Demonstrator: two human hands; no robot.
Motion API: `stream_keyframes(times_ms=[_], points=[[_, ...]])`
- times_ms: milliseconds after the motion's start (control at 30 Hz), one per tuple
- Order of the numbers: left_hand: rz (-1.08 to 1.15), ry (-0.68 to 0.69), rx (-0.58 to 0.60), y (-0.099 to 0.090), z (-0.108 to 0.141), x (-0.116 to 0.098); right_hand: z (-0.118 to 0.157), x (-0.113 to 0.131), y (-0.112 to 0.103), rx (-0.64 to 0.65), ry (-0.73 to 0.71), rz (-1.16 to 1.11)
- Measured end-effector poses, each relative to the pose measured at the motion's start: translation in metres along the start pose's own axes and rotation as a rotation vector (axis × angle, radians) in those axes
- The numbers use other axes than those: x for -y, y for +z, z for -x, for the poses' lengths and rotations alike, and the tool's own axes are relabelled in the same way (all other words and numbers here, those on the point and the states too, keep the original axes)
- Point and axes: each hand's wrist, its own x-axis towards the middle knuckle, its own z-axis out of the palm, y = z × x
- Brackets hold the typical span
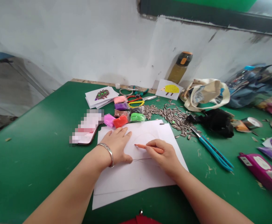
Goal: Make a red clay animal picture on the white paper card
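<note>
My right hand (162,154) grips an orange marker (154,149), its dark tip at the white paper (136,180). Faint curved pencil lines show on the sheet around the tip. My left hand (119,146) lies flat on the paper's left part with fingers spread, a silver bangle round the wrist. More sheets lie under the top one. Just beyond the paper are small packs of coloured clay: a green pack (137,117), a red pack (120,121) and several others. A phone (86,130), partly blurred out, lies left of the left hand.
Sunflower seeds (175,116) are heaped behind the paper. A blue utility knife (214,151) lies to the right, near a magenta box-like object (261,171). Scissors (137,103), a hedgehog picture (102,94), a yellow hedgehog card (169,89), a bottle (180,67) and a cloth bag (207,93) stand or lie near the wall.
</note>
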Motion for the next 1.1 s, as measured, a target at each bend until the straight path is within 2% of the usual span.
stream_keyframes(times_ms=[267, 467, 767, 1100], points=[[-0.001, -0.014, 0.015, 0.001, -0.001, 0.0, 0.001, 0.005, -0.011, 0.048, 0.079, -0.02], [0.012, -0.018, 0.025, 0.003, -0.002, 0.002, 0.0, 0.004, -0.019, 0.078, 0.172, -0.181], [-0.012, -0.018, 0.033, 0.004, -0.003, 0.003, -0.007, -0.003, -0.031, -0.058, 0.266, -0.223], [-0.002, -0.027, 0.032, 0.004, -0.003, 0.002, -0.012, -0.009, -0.04, -0.153, 0.293, -0.268]])
